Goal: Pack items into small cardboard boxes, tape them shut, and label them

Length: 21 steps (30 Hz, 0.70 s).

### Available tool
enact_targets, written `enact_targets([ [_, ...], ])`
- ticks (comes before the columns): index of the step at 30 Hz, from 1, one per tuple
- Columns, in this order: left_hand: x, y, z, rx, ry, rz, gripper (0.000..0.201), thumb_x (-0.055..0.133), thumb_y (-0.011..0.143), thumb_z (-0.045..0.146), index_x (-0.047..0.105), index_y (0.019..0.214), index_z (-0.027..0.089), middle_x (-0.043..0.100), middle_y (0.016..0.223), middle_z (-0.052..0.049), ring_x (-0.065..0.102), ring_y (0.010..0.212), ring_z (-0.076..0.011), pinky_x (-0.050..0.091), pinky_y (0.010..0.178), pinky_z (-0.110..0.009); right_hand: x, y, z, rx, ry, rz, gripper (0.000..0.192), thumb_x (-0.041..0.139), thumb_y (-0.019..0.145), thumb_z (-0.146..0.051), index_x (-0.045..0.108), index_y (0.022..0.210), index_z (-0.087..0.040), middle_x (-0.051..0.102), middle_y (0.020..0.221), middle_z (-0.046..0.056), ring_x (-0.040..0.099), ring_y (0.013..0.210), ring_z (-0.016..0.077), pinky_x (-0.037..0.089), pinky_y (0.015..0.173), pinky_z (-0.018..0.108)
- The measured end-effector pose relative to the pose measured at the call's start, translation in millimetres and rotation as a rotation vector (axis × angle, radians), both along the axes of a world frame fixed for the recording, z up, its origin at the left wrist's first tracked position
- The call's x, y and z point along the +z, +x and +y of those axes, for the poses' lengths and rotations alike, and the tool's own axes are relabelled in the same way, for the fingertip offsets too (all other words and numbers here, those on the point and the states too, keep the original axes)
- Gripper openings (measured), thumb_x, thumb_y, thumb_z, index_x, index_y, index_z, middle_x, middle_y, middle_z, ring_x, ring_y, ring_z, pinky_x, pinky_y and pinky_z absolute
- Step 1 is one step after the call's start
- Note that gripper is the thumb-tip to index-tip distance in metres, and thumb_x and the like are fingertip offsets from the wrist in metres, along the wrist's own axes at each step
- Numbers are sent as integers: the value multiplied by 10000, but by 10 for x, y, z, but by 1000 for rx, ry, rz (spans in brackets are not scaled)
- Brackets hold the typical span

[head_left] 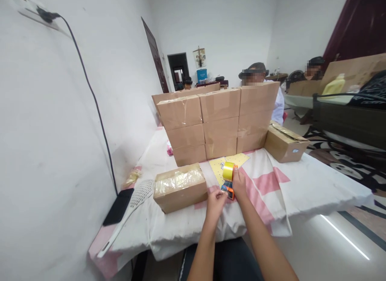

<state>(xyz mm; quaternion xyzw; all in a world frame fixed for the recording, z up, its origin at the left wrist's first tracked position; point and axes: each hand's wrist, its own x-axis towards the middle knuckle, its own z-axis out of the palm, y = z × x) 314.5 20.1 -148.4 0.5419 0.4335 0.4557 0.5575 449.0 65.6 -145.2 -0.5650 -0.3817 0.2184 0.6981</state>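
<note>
My right hand (240,183) is closed around the side of an orange and dark tape dispenser (229,191), which carries a roll of yellow packing tape (228,171). The dispenser is held just above the cloth-covered table. At its lower end, the fingers of my left hand (216,202) are pinched together; whatever lies between them is too small to tell. Just left of that hand lies a cardboard box (181,188) with shiny clear tape across its top. Behind both hands, cardboard boxes (220,124) are stacked in rows like a wall.
Another cardboard box (285,142) sits at the table's right side. A white perforated fly swatter (129,212) and a black phone (118,207) lie on the left, near a hanging black cable (96,100). A person (279,102) is partly hidden behind the stack.
</note>
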Motion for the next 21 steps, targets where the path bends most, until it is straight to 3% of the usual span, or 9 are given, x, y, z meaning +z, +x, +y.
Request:
enact_targets([
  [5,28,11,-20,47,87,33,430,695,734,554,557,585,175,538,565,7,483,567,-129,389,609,-269,-19,-2,12,-3,0,-27,574,435,895,-726,498,638,-217,504,606,5,449,564,152,334,492,294],
  [10,69,-37,-47,-14,70,83,494,671,759,594,501,546,181,475,517,31,432,541,-107,359,574,-250,22,-52,-37,-1,-4,-26,557,423,910,-701,486,649,-213,487,599,-6,424,553,133,317,485,276],
  [15,24,-208,13,-100,16,158,400,707,750,497,550,581,170,501,554,33,441,572,-107,339,595,-242,25,-67,-30,11,-9,-56,541,383,948,-655,491,684,-196,480,629,-5,425,574,115,322,502,251],
  [21,152,-382,55,-169,73,296,296,706,782,390,570,638,169,605,639,13,568,660,-140,388,634,-237,6,-46,-6,36,-13,-101,528,399,943,-662,432,672,-210,423,627,-23,388,585,112,297,506,246],
])
